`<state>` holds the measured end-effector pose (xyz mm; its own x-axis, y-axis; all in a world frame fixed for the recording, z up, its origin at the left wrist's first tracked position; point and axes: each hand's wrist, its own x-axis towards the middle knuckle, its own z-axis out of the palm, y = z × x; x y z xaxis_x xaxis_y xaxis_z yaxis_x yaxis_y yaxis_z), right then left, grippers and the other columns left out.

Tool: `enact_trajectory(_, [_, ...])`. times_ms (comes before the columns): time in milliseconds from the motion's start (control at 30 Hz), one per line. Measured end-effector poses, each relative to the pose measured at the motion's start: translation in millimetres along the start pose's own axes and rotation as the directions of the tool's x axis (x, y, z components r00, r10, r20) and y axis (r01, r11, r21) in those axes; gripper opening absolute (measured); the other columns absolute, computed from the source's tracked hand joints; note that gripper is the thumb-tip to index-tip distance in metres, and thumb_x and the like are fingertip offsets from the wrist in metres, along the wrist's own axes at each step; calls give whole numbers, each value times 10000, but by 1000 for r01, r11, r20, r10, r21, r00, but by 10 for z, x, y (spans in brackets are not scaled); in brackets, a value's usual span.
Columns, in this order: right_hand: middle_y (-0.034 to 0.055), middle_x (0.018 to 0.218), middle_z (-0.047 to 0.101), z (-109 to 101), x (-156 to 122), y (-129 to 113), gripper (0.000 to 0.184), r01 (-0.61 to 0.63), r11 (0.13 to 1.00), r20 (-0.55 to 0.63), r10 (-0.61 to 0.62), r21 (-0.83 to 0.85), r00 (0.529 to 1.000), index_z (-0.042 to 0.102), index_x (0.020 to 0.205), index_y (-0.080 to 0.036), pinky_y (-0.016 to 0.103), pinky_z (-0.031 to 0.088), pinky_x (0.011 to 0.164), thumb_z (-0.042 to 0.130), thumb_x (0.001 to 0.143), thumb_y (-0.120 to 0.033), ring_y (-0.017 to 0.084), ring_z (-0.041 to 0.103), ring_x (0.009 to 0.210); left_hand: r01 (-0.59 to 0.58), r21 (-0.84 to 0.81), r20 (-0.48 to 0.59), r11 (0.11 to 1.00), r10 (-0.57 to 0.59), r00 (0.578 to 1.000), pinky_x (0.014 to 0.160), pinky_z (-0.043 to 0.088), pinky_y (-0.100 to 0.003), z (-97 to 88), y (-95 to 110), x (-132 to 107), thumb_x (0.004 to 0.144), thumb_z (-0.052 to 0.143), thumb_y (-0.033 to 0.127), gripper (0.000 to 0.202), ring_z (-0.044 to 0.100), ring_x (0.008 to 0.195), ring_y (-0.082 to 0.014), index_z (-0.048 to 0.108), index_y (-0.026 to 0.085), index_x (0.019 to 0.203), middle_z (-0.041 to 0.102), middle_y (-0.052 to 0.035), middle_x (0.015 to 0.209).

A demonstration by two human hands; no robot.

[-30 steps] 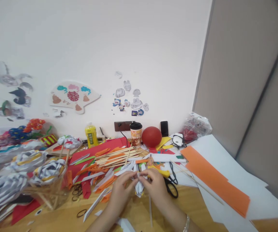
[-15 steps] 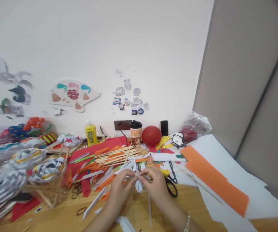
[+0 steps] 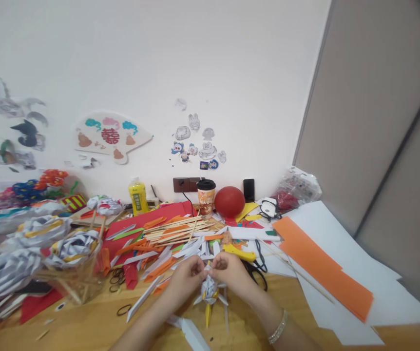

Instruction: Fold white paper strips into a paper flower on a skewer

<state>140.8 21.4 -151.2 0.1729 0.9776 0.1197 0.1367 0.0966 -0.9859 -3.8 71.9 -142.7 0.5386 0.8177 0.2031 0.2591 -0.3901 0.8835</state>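
Observation:
Both hands meet over the front of the wooden table, fingers curled and pinching. Between them hangs a white and yellow folded-paper flower (image 3: 209, 290), with pointed paper strips sticking out at its sides and a yellow one pointing down. My left hand (image 3: 191, 270) grips its upper left part, and my right hand (image 3: 226, 268) grips its upper right part; the fingertips hide exactly where they hold. Just below lies a folded white paper strip (image 3: 191, 334). Close to my right hand are black scissors (image 3: 257, 278) and a yellow-handled tool (image 3: 239, 252).
Bamboo sticks (image 3: 177, 230) and folded strips lie behind my hands. Finished paper flowers (image 3: 73, 248) crowd the left. A paper cup (image 3: 206, 197), a red balloon (image 3: 229, 202) and a yellow bottle (image 3: 138, 197) stand by the wall. Orange paper (image 3: 327, 268) lies over white sheets to the right.
The paper flower has tipped so that its rounded body and yellow strip now show below my fingers. Both hands have stayed close together, and the view has shifted slightly.

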Motion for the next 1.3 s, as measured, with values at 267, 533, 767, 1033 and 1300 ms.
enact_trajectory(267, [-47,600,563,-19,-21,-33,150,45,999,29,-44,-18,999,570,682,-154,206,408,541,629,559,-93,100,525,552,-81,62,54,995,77,996,552,371,-230,-69,23,6,652,550,207,41,497,581,-140,563,169,654,558,23,602])
enact_trajectory(533, [-12,617,604,12,-52,-83,57,160,966,-14,-167,-202,986,606,612,-149,225,429,583,601,605,-93,131,560,609,-38,150,25,988,35,999,524,345,-210,-88,100,-29,627,530,172,100,471,533,-116,551,162,530,543,34,525])
enact_trajectory(767, [-14,623,597,-9,-65,-80,80,246,956,23,-245,-162,969,602,631,-151,214,438,579,558,639,-84,123,564,604,200,-323,218,925,-133,967,503,360,-199,-177,115,-17,730,521,454,302,504,580,-114,574,174,830,573,9,688])
enact_trajectory(1033, [9,722,644,44,-91,-136,145,357,866,40,-367,-350,929,656,721,-167,251,440,679,572,664,-63,144,580,706,269,-583,219,767,-171,961,527,350,-200,-8,103,-60,644,651,445,329,476,568,-97,471,179,715,485,46,630])
enact_trajectory(1300, [29,760,665,-3,-113,-215,127,517,791,159,-493,-328,855,666,716,-185,270,453,720,559,772,-146,150,592,762,148,-482,48,864,-143,989,505,303,-198,41,37,-25,695,552,498,345,360,523,-83,406,188,664,385,74,590])
